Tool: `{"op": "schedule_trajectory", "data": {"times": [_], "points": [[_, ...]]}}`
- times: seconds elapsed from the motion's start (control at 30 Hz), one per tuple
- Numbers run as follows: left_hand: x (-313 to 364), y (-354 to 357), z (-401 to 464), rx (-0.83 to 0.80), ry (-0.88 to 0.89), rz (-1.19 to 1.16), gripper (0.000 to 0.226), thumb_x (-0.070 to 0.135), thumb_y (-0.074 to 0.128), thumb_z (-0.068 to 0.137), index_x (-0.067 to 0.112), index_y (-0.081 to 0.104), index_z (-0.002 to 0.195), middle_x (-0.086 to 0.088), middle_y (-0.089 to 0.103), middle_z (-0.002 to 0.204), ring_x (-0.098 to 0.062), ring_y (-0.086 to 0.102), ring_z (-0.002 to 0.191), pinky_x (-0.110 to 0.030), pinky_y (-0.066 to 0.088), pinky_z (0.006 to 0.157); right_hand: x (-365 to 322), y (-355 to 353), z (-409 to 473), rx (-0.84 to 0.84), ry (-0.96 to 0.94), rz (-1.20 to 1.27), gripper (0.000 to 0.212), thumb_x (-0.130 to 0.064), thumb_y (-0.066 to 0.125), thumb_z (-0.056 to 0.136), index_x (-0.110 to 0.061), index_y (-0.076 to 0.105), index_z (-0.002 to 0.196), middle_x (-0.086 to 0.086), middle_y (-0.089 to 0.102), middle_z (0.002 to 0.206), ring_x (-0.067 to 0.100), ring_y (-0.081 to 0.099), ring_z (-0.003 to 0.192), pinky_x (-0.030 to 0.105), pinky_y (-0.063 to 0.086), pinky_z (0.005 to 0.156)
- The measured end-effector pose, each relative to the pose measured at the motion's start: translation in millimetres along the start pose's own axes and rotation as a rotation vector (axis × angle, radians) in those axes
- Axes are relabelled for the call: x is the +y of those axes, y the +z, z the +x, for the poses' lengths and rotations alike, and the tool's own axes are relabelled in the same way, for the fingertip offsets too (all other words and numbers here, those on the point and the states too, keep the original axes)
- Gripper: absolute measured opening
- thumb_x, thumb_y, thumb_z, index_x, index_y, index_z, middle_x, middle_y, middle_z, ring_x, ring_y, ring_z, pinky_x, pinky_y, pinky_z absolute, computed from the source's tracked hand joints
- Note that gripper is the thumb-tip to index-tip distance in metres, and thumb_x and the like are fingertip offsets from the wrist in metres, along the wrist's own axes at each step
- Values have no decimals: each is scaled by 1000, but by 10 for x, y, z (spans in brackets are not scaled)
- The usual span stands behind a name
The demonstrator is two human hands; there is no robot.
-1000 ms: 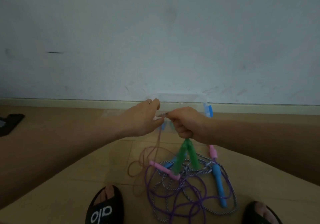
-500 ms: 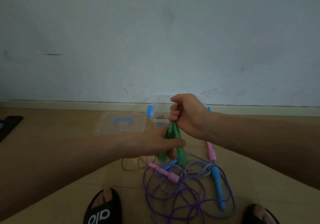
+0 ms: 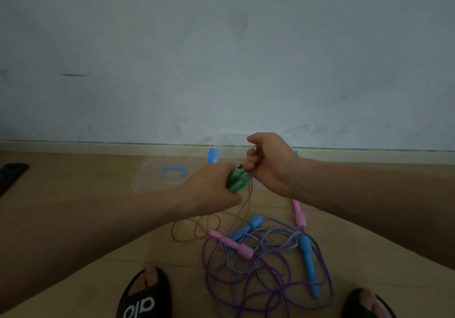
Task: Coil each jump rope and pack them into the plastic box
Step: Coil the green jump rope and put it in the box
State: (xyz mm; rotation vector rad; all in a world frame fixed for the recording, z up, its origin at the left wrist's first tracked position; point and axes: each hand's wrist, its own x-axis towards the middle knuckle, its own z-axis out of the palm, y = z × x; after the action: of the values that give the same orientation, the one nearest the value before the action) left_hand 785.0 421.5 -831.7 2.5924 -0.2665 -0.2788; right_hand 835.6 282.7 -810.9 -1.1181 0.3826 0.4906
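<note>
Holding the two green handles (image 3: 236,180) together, the left hand (image 3: 209,189) has its fingers wrapped round them. The right hand (image 3: 269,162) is just beside it, curled into a fist right at the top end of the handles. It looks like it pinches something thin there, but what it is I cannot tell for sure. Both hands are up in the air above the floor (image 3: 349,209).

A thin brown rope (image 3: 197,229) hangs down from the green handles. It falls in loose loops onto the floor below the left hand.

Near the loops, more to the right, lies a messy pile of two other jump ropes. One is a purple rope (image 3: 246,290) with pink handles (image 3: 231,244). One pink handle lies on the pile, and the other points up toward the right wrist. The other is a blue and white striped rope (image 3: 283,236) with blue handles (image 3: 307,268). The two ropes are tangled over each other.

Behind the hands, close to the wall (image 3: 221,59), stands the clear plastic box (image 3: 229,150) with blue clips. The right hand hides a lot of it. Its clear lid (image 3: 162,177) with a blue grip lies flat on the floor, just left of the box.

At the bottom edge are two feet in black slippers (image 3: 145,298), one on each side of the pile. A dark flat thing (image 3: 12,175) lies at the far left edge.
</note>
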Motion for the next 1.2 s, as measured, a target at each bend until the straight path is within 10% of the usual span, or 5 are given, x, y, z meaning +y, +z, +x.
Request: {"op": "schedule_trajectory", "data": {"times": [0.17, 0.3, 0.43, 0.57, 1.2], "points": [[-89, -104, -21, -125, 25, 216, 16, 20, 59, 81, 25, 43, 80, 3, 54, 81, -15, 54, 72, -29, 43, 60, 76, -185, -10, 94, 52, -700, 13, -21, 54, 94, -10, 54, 100, 13, 56, 98, 23, 58, 90, 36, 57, 81], [-94, -164, -41, -161, 96, 315, 23, 25, 56, 84, 29, 35, 75, 5, 51, 79, -19, 54, 74, -32, 43, 63, 21, -194, -26, 72, -480, -1242, 30, -37, 53, 93, -19, 59, 115, 1, 60, 112, 17, 59, 97, 28, 47, 79], [-14, -274, -51, -118, 116, 202, 11, 22, 55, 86, 28, 48, 91, 2, 59, 88, -16, 56, 78, -27, 42, 63, 111, -117, -190, -296, -421, -1150, 35, -39, 38, 101, -20, 63, 86, -1, 69, 78, 5, 63, 69, 31, 47, 71], [-104, -327, -47, -91, 75, 218, 15, 29, 56, 90, 24, 49, 102, 0, 60, 90, -18, 57, 78, -34, 45, 67, 180, -137, -164, -238, -487, -1139, 39, -38, 49, 99, -20, 51, 64, -5, 44, 50, 6, 38, 38, 23, 34, 43], [-234, -385, 22, 154, 185, 438, 24, 45, 48, 96, 22, 51, 94, 0, 60, 81, -21, 58, 71, -33, 40, 58, 65, -143, -74, -217, -265, -753, 37, -37, 52, 98, -14, 57, 70, 0, 33, 53, 10, 25, 42, 23, 21, 42]]}}
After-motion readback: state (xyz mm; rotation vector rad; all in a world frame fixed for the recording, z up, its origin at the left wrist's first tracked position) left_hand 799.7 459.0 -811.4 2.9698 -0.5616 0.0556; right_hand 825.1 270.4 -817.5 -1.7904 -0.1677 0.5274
